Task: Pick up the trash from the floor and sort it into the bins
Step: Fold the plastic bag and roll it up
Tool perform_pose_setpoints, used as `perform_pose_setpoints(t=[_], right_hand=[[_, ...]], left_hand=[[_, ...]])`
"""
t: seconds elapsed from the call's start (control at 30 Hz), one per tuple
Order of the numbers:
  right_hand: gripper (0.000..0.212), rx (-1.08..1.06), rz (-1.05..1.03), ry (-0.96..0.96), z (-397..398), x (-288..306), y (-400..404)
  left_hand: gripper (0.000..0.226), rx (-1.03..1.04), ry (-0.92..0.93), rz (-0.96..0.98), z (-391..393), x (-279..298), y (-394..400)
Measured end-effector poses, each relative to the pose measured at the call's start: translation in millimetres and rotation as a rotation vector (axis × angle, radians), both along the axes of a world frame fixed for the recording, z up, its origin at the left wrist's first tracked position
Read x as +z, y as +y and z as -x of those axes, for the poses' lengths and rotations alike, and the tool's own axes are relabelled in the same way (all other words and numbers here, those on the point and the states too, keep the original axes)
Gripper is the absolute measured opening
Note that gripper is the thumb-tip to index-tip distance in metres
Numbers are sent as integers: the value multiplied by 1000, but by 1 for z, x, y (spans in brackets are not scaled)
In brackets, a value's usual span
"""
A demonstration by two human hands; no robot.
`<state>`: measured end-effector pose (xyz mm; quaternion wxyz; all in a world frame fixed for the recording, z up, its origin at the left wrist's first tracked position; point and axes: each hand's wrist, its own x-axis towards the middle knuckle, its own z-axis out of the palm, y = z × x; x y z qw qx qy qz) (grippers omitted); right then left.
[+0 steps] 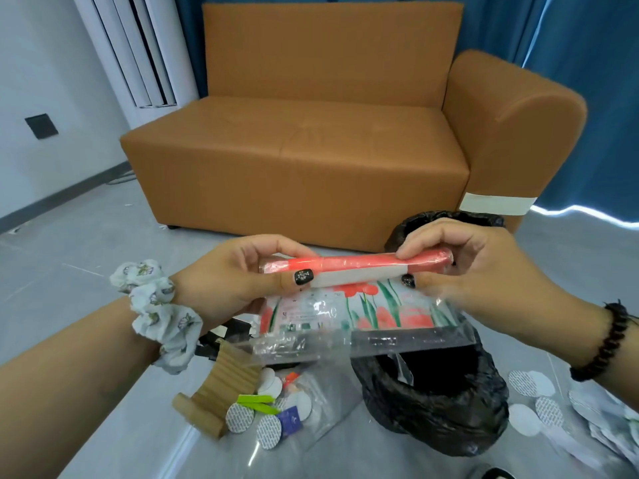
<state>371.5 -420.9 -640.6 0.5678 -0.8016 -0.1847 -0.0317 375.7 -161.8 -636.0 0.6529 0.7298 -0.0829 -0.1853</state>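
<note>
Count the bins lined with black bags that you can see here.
2. One black-lined bin stands on the floor just below the flowered plastic wrapper that both hands hold. The second bin is behind the right hand, by the sofa, mostly hidden. Others may lie outside the view.

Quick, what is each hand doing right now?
Left hand: fingers pinch the rolled end of the plastic wrapper.
Right hand: fingers pinch the wrapper's other end.

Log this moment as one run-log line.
left hand: grips flowered plastic wrapper | right hand: grips its other end | position: over black-lined bin | floor: cardboard scrap, foil discs remain
</note>
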Motion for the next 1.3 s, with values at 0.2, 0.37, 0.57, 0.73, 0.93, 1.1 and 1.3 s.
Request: perform_pose_setpoints(t=[0.2,0.37,0.57,0.73,0.93,1.1,1.3], right_hand=[[25,31,24,166,0,-1,-1],[17,-13,27,61,1,0,0],[28,37,14,-35,-2,0,-1],[28,63,-70,117,1,-2,0],[24,30,-62,177,1,-3,2],[31,-5,-46,65,-2,2,-2],[33,-18,1,35,-1,-2,-3]], left_hand=[[27,103,-148,10,-2,-3,1],[39,41,19,55,-2,-4,2],[42,16,110,85,-3,-6,2],[35,79,-93,39,-5,-5,3],[35,91,-30,56,-4,-3,2],[36,12,75,2,-1,-4,0],[34,49,35,41,-3,-4,0]])
